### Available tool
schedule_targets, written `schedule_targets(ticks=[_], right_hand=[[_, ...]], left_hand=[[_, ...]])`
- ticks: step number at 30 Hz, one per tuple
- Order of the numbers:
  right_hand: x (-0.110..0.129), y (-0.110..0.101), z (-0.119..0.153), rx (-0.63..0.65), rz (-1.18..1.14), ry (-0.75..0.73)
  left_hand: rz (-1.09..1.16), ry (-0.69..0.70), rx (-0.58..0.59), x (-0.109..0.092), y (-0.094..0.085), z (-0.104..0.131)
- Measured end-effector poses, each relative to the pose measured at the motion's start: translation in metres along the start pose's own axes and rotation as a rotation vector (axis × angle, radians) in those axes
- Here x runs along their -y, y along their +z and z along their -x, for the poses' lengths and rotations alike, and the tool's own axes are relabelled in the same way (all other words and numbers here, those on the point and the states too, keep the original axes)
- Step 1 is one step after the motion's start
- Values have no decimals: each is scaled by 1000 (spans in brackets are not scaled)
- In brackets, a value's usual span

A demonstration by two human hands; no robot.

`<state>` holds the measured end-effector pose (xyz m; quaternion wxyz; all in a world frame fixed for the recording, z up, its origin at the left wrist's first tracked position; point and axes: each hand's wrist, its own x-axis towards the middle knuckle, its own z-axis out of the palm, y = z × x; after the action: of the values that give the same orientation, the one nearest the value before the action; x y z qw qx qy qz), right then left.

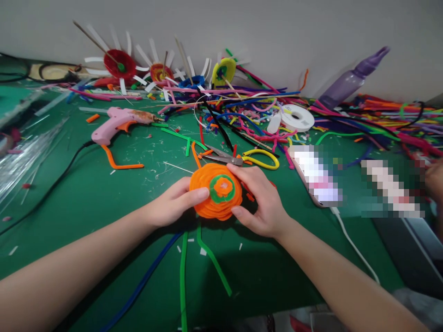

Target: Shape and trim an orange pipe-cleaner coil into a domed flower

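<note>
Between my two hands is an orange disc (pixel 216 211) of coiled pipe cleaners, with a green ring and an orange centre. My left hand (pixel 175 200) grips its left side, thumb lying on the front and fingers hidden behind. My right hand (pixel 261 198) holds the right edge, fingers at the top and thumb lower down. Just behind the disc lie scissors (pixel 265 159) with yellow handles. Two green pipe cleaners (pixel 184 281) and a blue pipe cleaner (pixel 148 276) stretch over the green tabletop (pixel 270 281) in front.
A pink glue gun (pixel 117 122) with a black cord lies back left. Along the wall stand coiled discs with white strips, such as a red one (pixel 119 63). Behind are loose pipe cleaners, a white spool (pixel 297 118) and a purple bottle (pixel 346 83). A phone (pixel 316 177) lies right; another person's hand (pixel 435 180) shows.
</note>
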<state>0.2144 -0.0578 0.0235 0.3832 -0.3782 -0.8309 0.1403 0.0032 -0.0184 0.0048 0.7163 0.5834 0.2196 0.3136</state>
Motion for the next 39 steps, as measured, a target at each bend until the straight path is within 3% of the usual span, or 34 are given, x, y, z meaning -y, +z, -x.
schedule_targets(ticks=[8, 14, 21, 28, 39], right_hand=[[-2, 9, -2, -37, -63, 38], [-3, 13, -1, -100, -99, 84], [-4, 18, -6, -112, -40, 87], [-3, 25, -22, -187, -59, 218], [-6, 22, -19, -152, -144, 112]], left_hand=[[-136, 30, 12, -6, 6, -2], [-211, 54, 99, -10, 10, -2], [-104, -4, -98, -5, 12, -2], [-72, -43, -182, 3, 9, -8], [-92, -8, -278, 0, 14, -4]])
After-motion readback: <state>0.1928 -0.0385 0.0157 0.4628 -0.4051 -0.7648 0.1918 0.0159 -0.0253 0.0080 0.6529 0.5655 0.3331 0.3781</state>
